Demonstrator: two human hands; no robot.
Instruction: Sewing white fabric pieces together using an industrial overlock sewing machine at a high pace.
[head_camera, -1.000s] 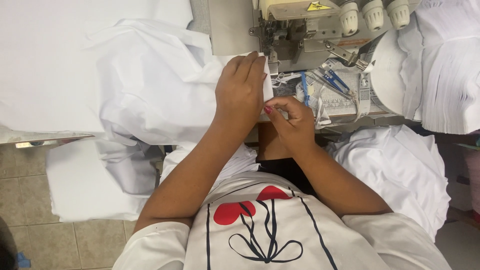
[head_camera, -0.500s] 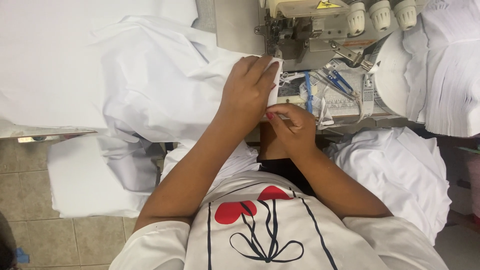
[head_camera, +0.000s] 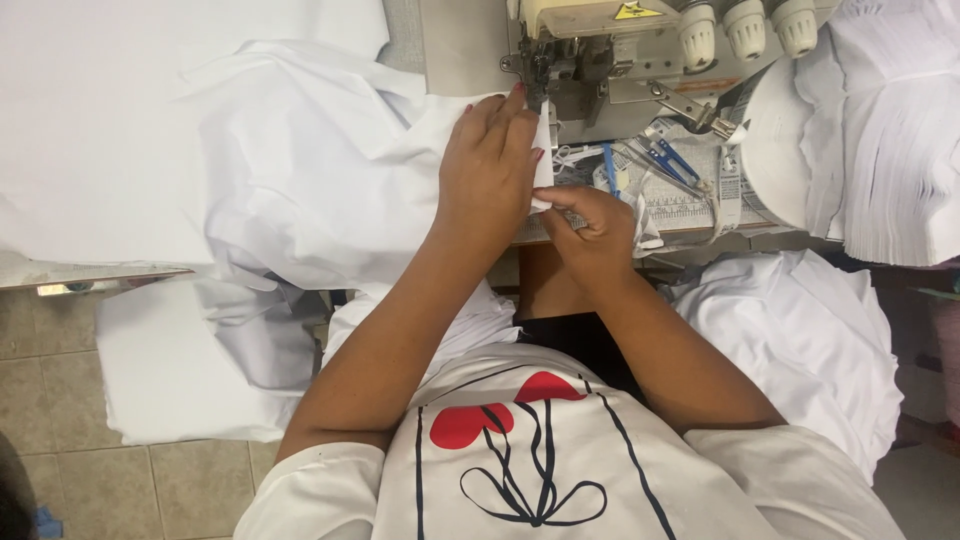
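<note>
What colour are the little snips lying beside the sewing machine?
Blue handles on the snips, seen in the head view.

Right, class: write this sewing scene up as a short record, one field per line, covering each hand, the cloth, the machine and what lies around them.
left hand: flat on the white fabric, fingertips close to the machine's presser foot
right hand: pinching the near edge of the fabric beside the left hand
sewing machine: cream, at the top, three knobs on its right
blue-handled snips: lying on the machine bed, right of the hands
stack of white pieces: far right
white bundle: by the person's right arm
</note>
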